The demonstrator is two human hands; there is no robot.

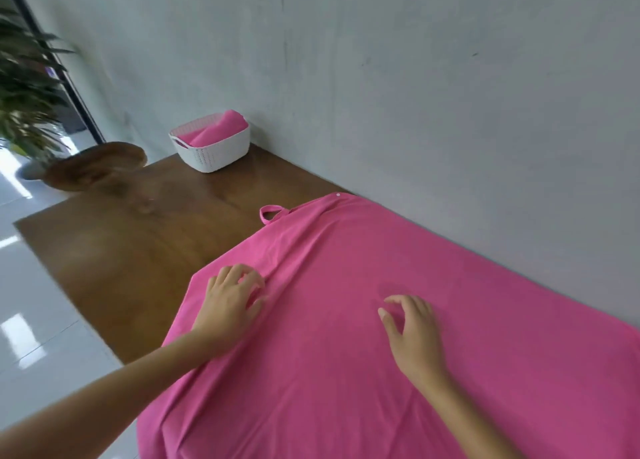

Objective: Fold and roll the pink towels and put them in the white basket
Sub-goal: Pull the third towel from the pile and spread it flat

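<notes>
One spread pink towel (398, 268), one white basket (216, 152), two bare hands. The towel lies flat across the right part of the brown wooden worktop (138, 251); its far side runs along the worktop's back edge at the wall, and its near side drapes over the front edge. One small hanging loop (272, 213) sticks out from its far left corner; one white dot, seemingly a snap (338, 194), sits just beside that at the back edge.

The basket stands at the worktop's far left corner, close to the wall, well apart from the spread towel; rolled pink towels (218, 128) fill it, seemingly two rolls, though the split between them is unclear.

The left hand (232, 299) rests on the towel near its left border, fingers bent beside a long crease; motion blur hides whether its grip has cloth pinched, so I cannot tell. The right hand (412, 334) is over the towel's middle, fingers loosely curled, thumb out, its grip released and holding nothing.

The worktop is smooth and dark-grained, bare between towel and basket; a plain grey wall (415, 78) backs it; glossy white floor tiles (34, 320) lie to the left. Past the worktop's left end stands one round wooden piece (97, 164), blurred; behind it is one leafy plant (24, 78) and a dark frame (69, 78). Nothing lies between the hands and the basket.
</notes>
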